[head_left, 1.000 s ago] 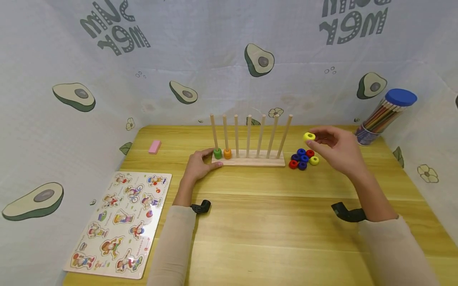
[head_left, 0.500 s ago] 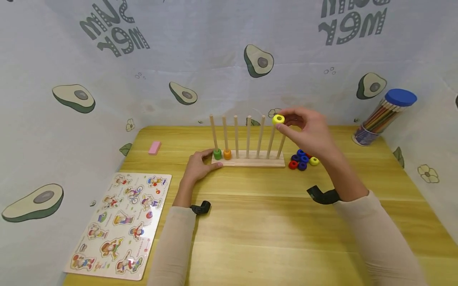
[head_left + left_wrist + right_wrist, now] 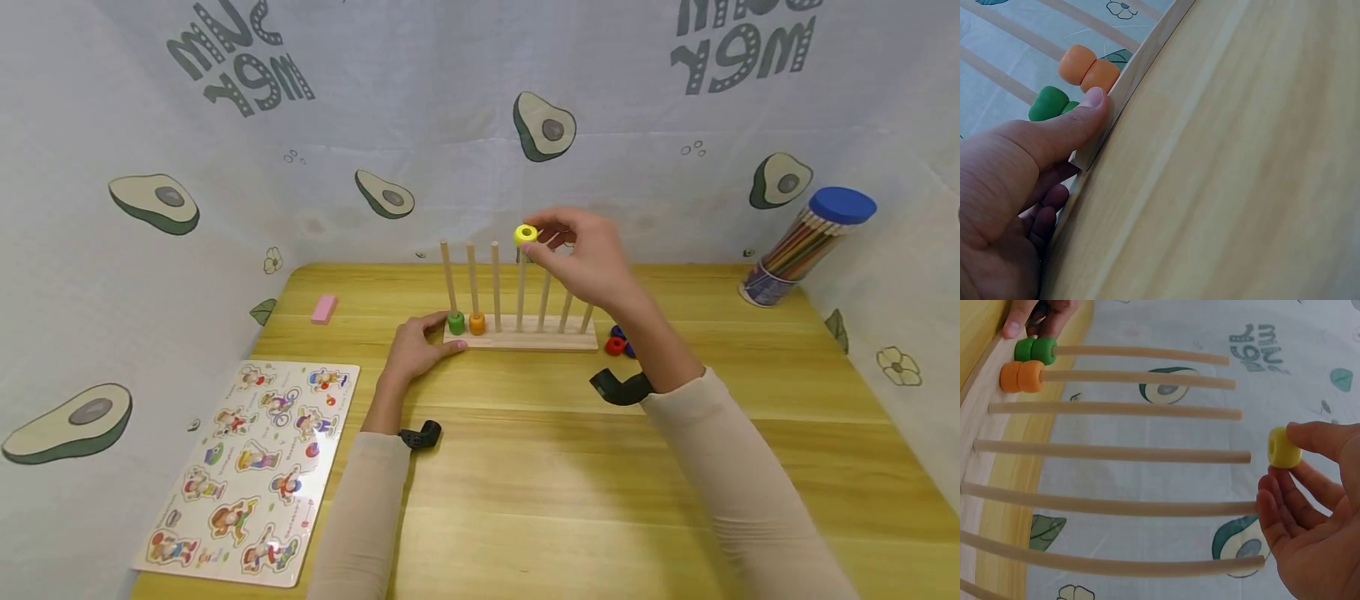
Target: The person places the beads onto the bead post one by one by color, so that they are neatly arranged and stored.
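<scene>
A wooden peg rack (image 3: 540, 336) with several upright pegs stands mid-table. My left hand (image 3: 416, 347) grips its left end, thumb along the front edge, as the left wrist view also shows. Two green beads (image 3: 1035, 350) are stacked on the first peg from the left and two orange beads (image 3: 1021, 376) on the second; the others in sight carry no beads. Between thumb and finger, my right hand (image 3: 588, 260) pinches a yellow bead (image 3: 1285, 448). It is level with the fourth peg's (image 3: 1116, 451) tip, a small gap apart in the right wrist view.
Loose red (image 3: 615, 345) and blue beads lie right of the rack, partly hidden by my right forearm. A picture puzzle board (image 3: 255, 475) lies at left, a pink block (image 3: 324, 309) behind it. A blue-lidded tub of pencils (image 3: 798, 250) stands at back right.
My right hand has carried the yellow bead leftward and up, from over the loose beads to the tip of the fourth peg. The left hand has stayed on the rack.
</scene>
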`<act>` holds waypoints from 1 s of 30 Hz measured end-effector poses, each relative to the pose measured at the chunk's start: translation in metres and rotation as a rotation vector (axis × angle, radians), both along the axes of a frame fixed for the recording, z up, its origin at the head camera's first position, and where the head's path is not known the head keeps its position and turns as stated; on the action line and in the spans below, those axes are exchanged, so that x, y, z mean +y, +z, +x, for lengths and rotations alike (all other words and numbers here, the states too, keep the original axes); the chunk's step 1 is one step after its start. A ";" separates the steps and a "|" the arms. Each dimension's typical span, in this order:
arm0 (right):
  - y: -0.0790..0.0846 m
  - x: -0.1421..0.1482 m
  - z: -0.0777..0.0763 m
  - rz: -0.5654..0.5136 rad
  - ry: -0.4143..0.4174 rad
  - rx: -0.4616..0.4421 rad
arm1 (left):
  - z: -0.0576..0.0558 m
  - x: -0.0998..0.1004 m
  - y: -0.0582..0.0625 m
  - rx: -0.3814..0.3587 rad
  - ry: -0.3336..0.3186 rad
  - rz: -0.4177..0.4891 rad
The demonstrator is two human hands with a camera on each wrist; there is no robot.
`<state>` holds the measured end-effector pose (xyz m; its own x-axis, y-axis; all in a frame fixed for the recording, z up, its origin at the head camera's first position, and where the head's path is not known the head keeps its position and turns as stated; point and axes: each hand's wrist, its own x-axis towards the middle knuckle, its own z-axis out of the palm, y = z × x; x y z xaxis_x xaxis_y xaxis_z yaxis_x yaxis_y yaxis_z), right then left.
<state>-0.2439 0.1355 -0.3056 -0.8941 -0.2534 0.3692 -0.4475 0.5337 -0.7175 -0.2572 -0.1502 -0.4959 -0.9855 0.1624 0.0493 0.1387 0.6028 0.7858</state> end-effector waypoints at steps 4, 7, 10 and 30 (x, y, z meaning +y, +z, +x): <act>0.001 -0.012 -0.006 0.031 0.015 0.004 | 0.000 0.000 0.002 -0.005 -0.001 0.001; 0.001 -0.019 -0.009 0.049 0.032 0.003 | 0.000 0.000 0.002 -0.005 0.001 -0.002; 0.000 -0.024 -0.012 0.063 0.039 -0.002 | 0.000 0.000 0.002 -0.003 -0.001 -0.004; -0.007 -0.032 -0.020 0.150 0.071 -0.032 | -0.002 -0.001 0.000 -0.009 0.004 -0.009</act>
